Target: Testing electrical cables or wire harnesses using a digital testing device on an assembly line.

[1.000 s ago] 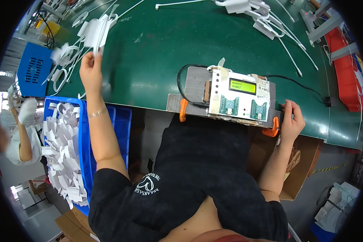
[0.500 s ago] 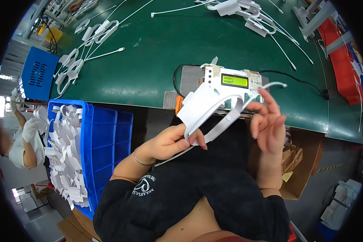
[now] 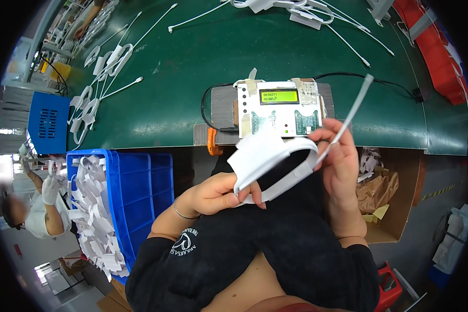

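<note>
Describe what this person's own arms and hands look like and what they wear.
Both forearms are bare, with no gloves on either hand. The left hand has a thin bangle at the wrist. The right hand wears nothing. Short black sleeves end near the elbows.

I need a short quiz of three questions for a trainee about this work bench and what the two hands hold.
1. True or false: the left hand holds the white cable band.
2. Which colour is the screen of the tester box? A red, B green, C blue.
3. What does the right hand pinch?

Key: 1 true. 2 B. 3 The thin white cable end, which points up over the green table.
</note>
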`<state>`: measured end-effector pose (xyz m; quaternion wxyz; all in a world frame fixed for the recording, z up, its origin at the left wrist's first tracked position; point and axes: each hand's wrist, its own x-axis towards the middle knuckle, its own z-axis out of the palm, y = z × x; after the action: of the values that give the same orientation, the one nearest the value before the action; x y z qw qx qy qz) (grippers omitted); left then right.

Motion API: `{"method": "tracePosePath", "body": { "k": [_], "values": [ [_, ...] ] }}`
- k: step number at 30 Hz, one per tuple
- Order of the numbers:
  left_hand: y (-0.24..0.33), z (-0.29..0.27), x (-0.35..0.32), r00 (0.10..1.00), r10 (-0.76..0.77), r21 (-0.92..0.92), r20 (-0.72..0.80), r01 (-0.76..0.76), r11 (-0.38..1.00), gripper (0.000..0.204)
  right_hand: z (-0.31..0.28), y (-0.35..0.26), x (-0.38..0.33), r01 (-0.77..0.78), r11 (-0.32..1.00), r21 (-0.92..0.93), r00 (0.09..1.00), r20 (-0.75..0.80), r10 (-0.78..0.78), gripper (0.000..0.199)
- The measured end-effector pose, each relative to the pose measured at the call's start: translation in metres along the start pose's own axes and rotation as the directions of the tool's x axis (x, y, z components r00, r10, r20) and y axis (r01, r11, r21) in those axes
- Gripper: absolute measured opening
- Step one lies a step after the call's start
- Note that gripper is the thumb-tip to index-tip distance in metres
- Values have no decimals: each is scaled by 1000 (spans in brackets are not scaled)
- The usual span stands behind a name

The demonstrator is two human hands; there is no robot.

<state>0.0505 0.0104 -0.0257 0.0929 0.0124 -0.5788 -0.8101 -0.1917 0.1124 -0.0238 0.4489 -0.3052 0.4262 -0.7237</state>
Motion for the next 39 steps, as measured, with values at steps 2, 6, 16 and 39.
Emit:
{"method": "tracePosePath", "body": {
  "k": [2,6,16,39],
  "values": [
    [0,-3,4,998,-22,73,58,18,997,21,-4,-7,1,47,993,112,999,-22,-45,39],
    [1,-6,0,959,-195,242,-207,243,940,39,-51,-23,-2,217,939,268,976,-89,-201,27],
    [13,-41,-54,800,-305,807,-516,574,141,30,-65,-42,-11,448,888,101,888,-166,-429,46],
    [4,-9,42,806,569,986,-163,153,66,14,-2,23,-7,-350,931,-101,934,-118,338,28]
  ]
}}
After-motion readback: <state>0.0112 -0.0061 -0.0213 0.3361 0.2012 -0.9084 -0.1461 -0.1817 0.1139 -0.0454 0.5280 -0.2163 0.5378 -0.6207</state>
